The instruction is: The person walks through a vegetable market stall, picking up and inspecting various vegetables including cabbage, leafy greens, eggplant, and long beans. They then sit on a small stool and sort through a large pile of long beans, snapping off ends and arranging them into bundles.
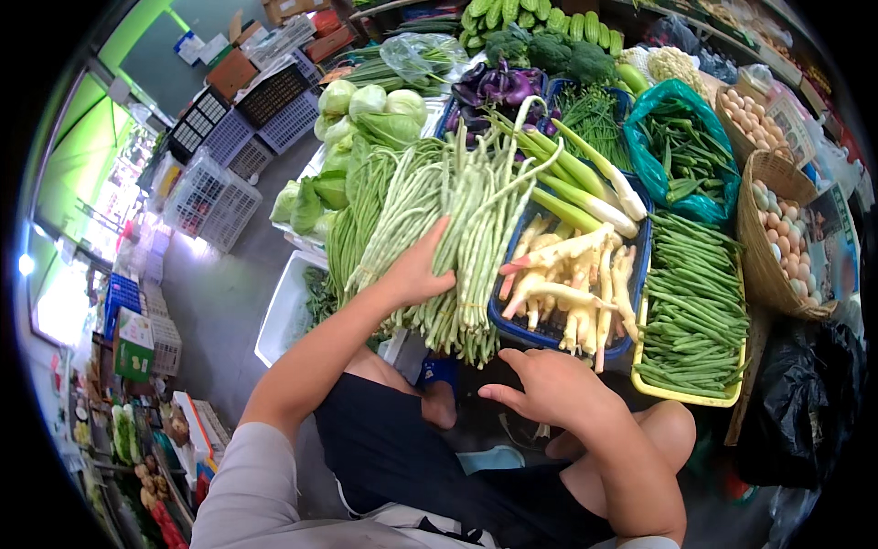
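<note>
Bundles of pale green yardlong beans (480, 233) lie in front of me, their near ends hanging over the stall's edge. My left hand (420, 266) rests on them with thumb and forefinger spread; whether its other fingers grip any beans is hidden. Just below the bean ends and the blue basket, my right hand (552, 384) is in the air, thumb and forefinger apart, with nothing seen in it. Young ginger (569, 274) fills the blue plastic basket (492, 321), with stalks of a long green-and-white vegetable (583, 199) behind it. Darker green yardlong beans (357, 219) lie at the left.
At the right stand a yellow tray (686, 398) of green beans, a teal plastic bag (634, 134) of okra and wicker baskets (761, 233) of eggs. Cabbages (405, 106), eggplants (504, 86) and broccoli (590, 62) lie farther back. A white foam box (274, 316) is at the left.
</note>
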Demonstrator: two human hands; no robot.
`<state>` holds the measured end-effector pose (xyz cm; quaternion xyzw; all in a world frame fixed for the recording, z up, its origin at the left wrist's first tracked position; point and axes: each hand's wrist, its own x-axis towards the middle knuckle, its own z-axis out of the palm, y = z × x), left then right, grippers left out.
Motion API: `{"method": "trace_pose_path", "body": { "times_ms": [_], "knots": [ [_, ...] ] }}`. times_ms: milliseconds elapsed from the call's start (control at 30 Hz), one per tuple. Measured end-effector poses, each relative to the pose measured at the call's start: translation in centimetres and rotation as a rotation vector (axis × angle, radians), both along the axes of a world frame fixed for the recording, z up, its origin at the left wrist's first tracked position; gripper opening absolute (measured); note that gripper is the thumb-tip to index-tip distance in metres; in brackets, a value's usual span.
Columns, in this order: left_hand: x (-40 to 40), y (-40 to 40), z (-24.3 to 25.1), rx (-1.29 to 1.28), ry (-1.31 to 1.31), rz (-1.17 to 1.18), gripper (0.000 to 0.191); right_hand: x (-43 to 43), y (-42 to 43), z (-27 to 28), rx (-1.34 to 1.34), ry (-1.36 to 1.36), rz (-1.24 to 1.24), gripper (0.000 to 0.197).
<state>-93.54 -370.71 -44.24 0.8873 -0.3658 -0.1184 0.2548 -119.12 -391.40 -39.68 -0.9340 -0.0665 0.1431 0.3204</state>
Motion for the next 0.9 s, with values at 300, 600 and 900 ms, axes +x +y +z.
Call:
{"method": "trace_pose_path", "body": {
  "times_ms": [300, 600, 900],
  "knots": [
    [3.4, 4.6, 0.8, -0.017, -0.481, 0.463, 0.081, 0.7, 1.7, -1.2, -0.053, 0.049, 0.063, 0.061],
    [5.9, 6.2, 3.5, 0.081, 0.245, 0.633, 0.070, 0.7, 1.8, -1.7, -0.015, -0.034, 0.006, 0.049],
    [-0.6, 5.6, 3.0, -0.968, 0.937, 0.224, 0.071, 2.0, 0.7, -0.4, 0.307, -0.190, -0.160, 0.051]
  ]
}}
